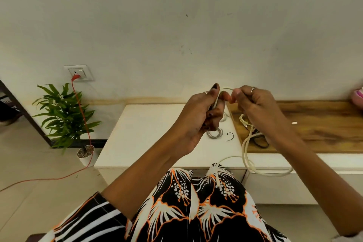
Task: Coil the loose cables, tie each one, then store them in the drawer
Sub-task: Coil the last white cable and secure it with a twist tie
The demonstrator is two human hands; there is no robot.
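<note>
The left hand (204,112) is raised in front of the wall, its fingers curled round a bunch of loops of a long cream-white cable (247,155). Close beside it the right hand (253,102) pinches the same cable between thumb and fingertips, a short arc of it bridging the two hands. A ring shows on a right finger.

From under the right hand the cream cable drops in long slack loops, over the front edge of the wooden brown worktop (324,124) and down past the pale cabinet front below. Under the hands, on the white square worktop (149,133), lies a small grey coiled cable (215,133), and just beside it a thin black open ring (229,136). A black cable (261,142) lies on the wooden top, partly hidden by the right forearm. A small white plug piece (294,123) sits further right.

Off to the left stand a green potted plant (64,118) and a wall socket (79,73) with a red cord (86,127) trailing across the floor.
</note>
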